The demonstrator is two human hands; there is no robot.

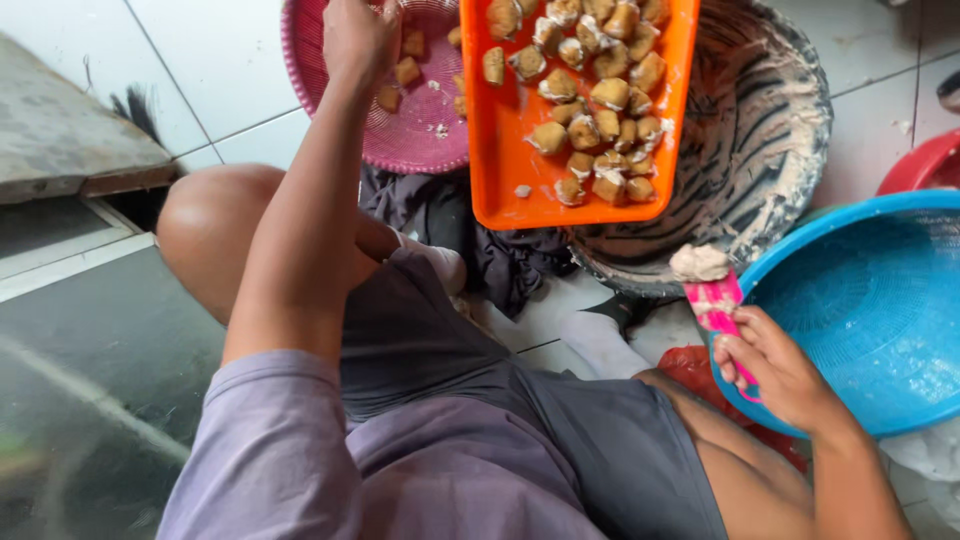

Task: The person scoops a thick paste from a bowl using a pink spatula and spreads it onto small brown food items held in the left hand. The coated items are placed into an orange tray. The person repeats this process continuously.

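While left hand [360, 40] reaches into pink basket [420, 120] — grip hidden — right hand [775, 370] clasps one pink scraper [715, 305].

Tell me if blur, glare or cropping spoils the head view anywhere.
Head view: even daylight, no harsh glare; orange tray and right hand sharp; dark floor at lower left blurred, faintly reflective; left hand cut off by the top edge.

Glossy orange plastic tray [510, 150]; woven pink plastic basket [420, 140] and blue one [870, 300] (fine mesh); paste-smeared striped basin [770, 150]; shiny white floor tiles [215, 70]; soft matt grey cloth shorts [590, 440].
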